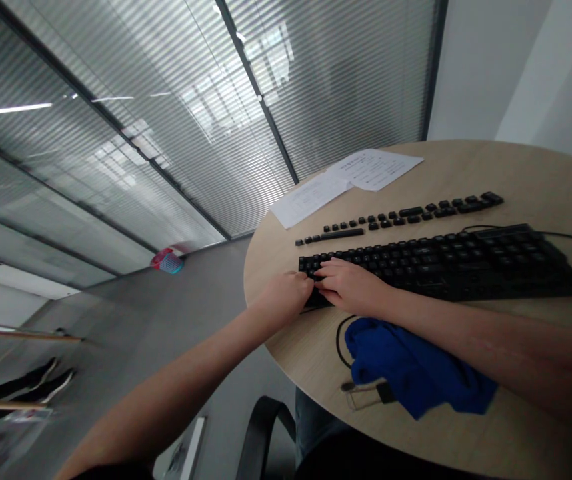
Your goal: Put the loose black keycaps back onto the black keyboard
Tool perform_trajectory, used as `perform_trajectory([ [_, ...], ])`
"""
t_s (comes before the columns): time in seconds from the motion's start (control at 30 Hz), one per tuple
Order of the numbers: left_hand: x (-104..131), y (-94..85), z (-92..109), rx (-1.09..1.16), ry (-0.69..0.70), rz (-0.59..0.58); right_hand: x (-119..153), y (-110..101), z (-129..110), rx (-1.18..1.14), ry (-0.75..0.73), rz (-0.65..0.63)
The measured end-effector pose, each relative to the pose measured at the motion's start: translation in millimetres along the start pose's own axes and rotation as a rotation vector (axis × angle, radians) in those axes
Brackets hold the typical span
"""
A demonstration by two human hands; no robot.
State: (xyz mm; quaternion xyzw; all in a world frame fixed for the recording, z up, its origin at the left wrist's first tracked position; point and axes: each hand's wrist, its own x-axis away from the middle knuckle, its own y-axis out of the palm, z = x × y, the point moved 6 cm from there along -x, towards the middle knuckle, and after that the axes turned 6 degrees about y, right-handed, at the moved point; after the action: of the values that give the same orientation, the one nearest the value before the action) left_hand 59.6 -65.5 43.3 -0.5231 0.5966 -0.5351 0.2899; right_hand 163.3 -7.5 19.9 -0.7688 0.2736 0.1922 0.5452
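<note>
Pale table beside the glass wall, and the keyboard lies on it! Left hand curls, right hand bends over keys, grips impossible to tell; papers' print's illegible.

We see a dim, cool-grey room, its brightest patches the window-shaped reflections glaring off the glass partition, with thin white streaks of light at the far left. A paler band crosses the wall. The tabletop is evenly lit but darkens at the lower right, where we lose the right forearm in shadow. Wide-angle stretch and blur smear the left edge, and we cannot read the soft print on the papers.
</note>
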Motion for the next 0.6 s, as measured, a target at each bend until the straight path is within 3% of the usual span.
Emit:
perform_trajectory([
  [0.3, -19.5, -12.5, -1.0, 0.031, 0.071, -0.077, -0.4, 0.0, -1.7, 0.008, 0.001, -0.056],
  [0.6, -11.6, -23.2, -8.4, 0.082, 0.093, -0.099, -0.1, -1.0, -2.6, -0.004, -0.011, -0.032],
])
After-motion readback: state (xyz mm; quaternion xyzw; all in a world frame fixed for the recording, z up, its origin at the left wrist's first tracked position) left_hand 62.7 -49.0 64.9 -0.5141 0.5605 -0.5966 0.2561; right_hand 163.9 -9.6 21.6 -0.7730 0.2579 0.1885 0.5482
